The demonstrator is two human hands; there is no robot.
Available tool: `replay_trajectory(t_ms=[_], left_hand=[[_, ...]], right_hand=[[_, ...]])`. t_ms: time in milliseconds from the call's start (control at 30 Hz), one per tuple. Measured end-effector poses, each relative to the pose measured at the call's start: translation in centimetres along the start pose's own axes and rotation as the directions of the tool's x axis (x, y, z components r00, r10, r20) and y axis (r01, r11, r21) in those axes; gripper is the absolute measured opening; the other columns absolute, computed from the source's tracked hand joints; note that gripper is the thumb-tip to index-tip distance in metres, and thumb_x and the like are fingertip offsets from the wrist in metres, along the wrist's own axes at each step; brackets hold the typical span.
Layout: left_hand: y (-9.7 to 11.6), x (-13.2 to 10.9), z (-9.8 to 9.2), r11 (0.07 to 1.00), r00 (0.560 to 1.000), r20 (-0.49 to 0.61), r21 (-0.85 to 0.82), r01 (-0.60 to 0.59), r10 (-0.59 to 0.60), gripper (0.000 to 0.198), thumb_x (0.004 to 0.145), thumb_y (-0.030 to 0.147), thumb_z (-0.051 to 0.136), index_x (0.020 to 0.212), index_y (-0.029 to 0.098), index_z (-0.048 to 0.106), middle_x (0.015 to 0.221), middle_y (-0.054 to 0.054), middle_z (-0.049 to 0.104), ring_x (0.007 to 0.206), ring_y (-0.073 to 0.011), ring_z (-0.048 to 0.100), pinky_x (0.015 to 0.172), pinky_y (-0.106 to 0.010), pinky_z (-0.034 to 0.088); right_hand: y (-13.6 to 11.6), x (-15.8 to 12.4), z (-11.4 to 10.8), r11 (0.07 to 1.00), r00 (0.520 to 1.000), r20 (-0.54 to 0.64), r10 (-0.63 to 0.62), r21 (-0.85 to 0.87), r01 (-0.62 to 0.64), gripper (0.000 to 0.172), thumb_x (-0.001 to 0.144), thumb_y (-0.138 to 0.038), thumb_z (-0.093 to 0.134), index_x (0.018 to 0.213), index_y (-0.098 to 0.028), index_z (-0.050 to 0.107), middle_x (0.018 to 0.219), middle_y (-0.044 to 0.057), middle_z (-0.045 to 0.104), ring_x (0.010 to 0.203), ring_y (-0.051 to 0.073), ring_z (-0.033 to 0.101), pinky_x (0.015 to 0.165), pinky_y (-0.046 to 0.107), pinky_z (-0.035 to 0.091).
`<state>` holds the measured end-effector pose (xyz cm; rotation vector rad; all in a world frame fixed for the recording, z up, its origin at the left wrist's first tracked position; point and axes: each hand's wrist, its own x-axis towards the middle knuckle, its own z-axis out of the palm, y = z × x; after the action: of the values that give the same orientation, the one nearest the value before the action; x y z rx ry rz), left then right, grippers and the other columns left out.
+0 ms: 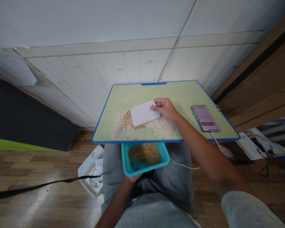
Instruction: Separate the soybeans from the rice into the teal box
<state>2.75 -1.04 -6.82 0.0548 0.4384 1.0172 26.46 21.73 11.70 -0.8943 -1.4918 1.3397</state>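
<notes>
My right hand (pixel 165 108) pinches the right end of a white card (pixel 144 113), thumb on top. The card is tilted over a heap of yellow kernels (pixel 127 117) and hides part of it. White rice-like grains (pixel 119 126) lie to the left of the kernels, with more under and right of the card. Below the table's front edge, my left hand (pixel 133 178) supports a teal plastic basket (pixel 166 158) from underneath; most of its fingers are hidden. Round yellowish-brown beans (pixel 146 153) lie in the basket, with part of its bottom showing.
The small table (pixel 180 90) has a pale green top and a blue rim. On its right lies a phone (pixel 203 117), partly blurred, with a white cable (pixel 215 139). An open white box (pixel 91 171) sits on the floor at left. Brown cardboard (pixel 258 85) stands at right.
</notes>
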Motion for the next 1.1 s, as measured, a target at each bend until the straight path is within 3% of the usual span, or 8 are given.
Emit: replay_trajectory(t_ms=[467,700,1100], left_hand=[[-0.2,0.5,-1.7,1.0,1.0,-0.024,-0.001,-0.004,0.004,0.066,0.113,0.058,0.029,0.143,0.036,0.083,0.155,0.0,0.079,0.163,-0.0273,0.057,0.142,-0.057,0.026],[-0.1,0.3,-0.9,1.0,1.0,-0.003,0.005,0.005,-0.005,0.07,0.115,0.059,0.024,0.147,0.035,0.081,0.159,0.0,0.076,0.161,-0.0276,0.058,0.143,-0.057,0.025],[-0.1,0.3,-0.3,1.0,1.0,0.005,0.006,-0.003,0.003,0.067,0.115,0.057,0.028,0.143,0.031,0.084,0.161,0.0,0.074,0.166,-0.0282,0.052,0.144,-0.055,0.024]], right_hand=[[0.0,-0.1,-0.1,1.0,1.0,0.007,0.007,-0.009,-0.007,0.043,0.067,-0.05,0.1,0.09,-0.019,0.082,0.087,0.008,0.087,0.076,0.022,0.078,0.062,0.03,0.06],[0.2,0.1,-0.3,1.0,1.0,-0.002,-0.006,-0.028,0.005,0.042,0.07,-0.05,0.098,0.092,-0.019,0.081,0.088,0.008,0.086,0.079,0.023,0.079,0.064,0.031,0.06],[0.1,0.0,-0.2,1.0,0.997,0.08,0.01,-0.021,-0.008,0.045,0.068,-0.052,0.101,0.091,-0.02,0.081,0.089,0.008,0.086,0.076,0.022,0.078,0.062,0.029,0.059]])
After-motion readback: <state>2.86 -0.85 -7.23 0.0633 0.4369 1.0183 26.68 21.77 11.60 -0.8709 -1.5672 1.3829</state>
